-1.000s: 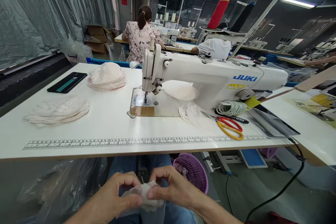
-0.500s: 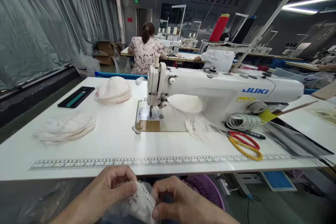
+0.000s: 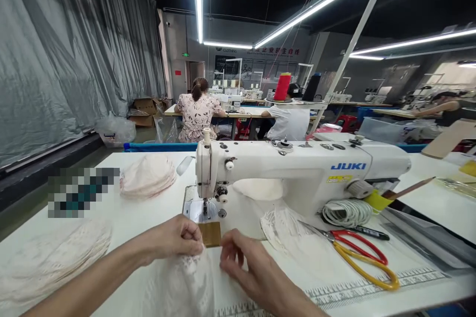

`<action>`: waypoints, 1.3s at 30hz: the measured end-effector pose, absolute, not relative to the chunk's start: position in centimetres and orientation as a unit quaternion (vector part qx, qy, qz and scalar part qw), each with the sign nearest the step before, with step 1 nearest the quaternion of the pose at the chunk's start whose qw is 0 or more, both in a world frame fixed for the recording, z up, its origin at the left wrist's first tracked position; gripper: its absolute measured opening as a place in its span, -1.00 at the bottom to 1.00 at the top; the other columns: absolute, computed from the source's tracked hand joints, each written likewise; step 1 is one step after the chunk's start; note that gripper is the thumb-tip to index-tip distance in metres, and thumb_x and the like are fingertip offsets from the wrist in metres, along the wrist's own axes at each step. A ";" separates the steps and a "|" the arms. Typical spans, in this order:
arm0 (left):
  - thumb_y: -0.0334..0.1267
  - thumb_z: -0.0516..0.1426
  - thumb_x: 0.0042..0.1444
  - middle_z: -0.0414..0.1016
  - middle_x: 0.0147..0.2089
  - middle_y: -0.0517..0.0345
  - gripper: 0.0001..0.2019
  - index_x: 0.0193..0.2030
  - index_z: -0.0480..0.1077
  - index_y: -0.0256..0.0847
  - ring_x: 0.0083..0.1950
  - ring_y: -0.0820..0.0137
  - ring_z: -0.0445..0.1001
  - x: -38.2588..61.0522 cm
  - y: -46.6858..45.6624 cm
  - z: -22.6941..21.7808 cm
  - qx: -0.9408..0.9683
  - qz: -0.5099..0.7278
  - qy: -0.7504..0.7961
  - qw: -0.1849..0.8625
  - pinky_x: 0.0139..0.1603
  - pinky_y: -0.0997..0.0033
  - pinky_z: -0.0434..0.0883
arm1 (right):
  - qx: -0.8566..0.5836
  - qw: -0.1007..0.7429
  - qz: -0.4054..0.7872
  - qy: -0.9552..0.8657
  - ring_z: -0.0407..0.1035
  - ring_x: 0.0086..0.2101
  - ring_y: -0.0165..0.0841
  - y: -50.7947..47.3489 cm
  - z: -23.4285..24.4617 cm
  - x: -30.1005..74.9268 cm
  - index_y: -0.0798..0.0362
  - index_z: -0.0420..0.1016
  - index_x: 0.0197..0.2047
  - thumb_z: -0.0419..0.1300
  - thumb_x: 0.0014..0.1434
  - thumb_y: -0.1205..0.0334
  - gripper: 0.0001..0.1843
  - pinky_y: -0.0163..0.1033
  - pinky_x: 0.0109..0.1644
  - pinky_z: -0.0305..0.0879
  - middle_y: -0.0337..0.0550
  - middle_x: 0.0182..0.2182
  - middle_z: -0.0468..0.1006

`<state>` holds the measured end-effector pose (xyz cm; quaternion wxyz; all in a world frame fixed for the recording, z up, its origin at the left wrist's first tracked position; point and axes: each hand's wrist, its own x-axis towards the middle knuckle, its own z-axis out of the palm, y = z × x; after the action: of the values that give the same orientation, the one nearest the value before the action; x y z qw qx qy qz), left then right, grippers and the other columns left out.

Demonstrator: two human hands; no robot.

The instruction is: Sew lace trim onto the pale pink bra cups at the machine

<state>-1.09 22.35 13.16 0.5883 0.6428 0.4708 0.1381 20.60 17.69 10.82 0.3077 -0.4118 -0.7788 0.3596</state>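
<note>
Since both rose onto the table (image 3: 156, 210), left hand (image 3: 178, 238) pinches lace (image 3: 181, 285), right hand (image 3: 248, 270) released.

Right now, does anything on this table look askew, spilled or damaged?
Nothing stands out. The left hand pinches a lace piece before the sewing machine, right hand beside it; fabric stacks and scissors lie tidy.

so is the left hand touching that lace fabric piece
Touching. In the head view the left hand pinches the top edge of the lace fabric, no gap between.
</note>
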 end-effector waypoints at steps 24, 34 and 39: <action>-0.29 0.10 -0.06 0.22 -0.57 0.32 -0.92 -0.49 0.39 -0.22 -0.51 0.48 0.14 -0.3 28.1 11.4 0.750 0.067 0.423 0.504 -0.54 0.50 0.03 | -0.413 0.295 0.377 -0.775 0.22 -0.60 -0.49 23.7 6.7 19.1 0.04 0.21 -0.29 0.07 0.04 0.46 -0.82 -0.41 -0.48 0.12 -0.40 -0.62 0.33; -0.30 0.09 -0.06 0.22 -0.60 0.30 -0.88 -0.50 0.44 -0.18 -0.52 0.44 0.18 0.5 28.8 11.0 0.792 0.054 0.454 0.406 -0.56 0.48 0.07 | -0.223 0.288 -0.043 -0.930 0.30 -0.36 -0.37 24.8 7.3 20.1 0.07 0.37 -0.17 -0.07 0.31 0.39 -0.79 -0.25 -0.29 0.17 -0.15 -0.29 0.51; -0.27 0.09 -0.03 0.28 -0.59 0.28 -0.91 -0.48 0.41 -0.15 -0.52 0.41 0.24 0.6 29.0 10.5 0.814 0.041 0.468 0.341 -0.55 0.47 0.09 | -0.221 0.291 -0.065 -0.928 0.27 -0.40 -0.40 25.0 6.1 19.5 0.11 0.38 -0.26 -0.02 0.27 0.46 -0.81 -0.26 -0.35 0.11 -0.21 -0.41 0.48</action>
<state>0.57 29.03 10.53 0.3408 0.8143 0.4681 0.0406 19.51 24.99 6.14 0.2914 -0.2211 -0.9284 -0.0647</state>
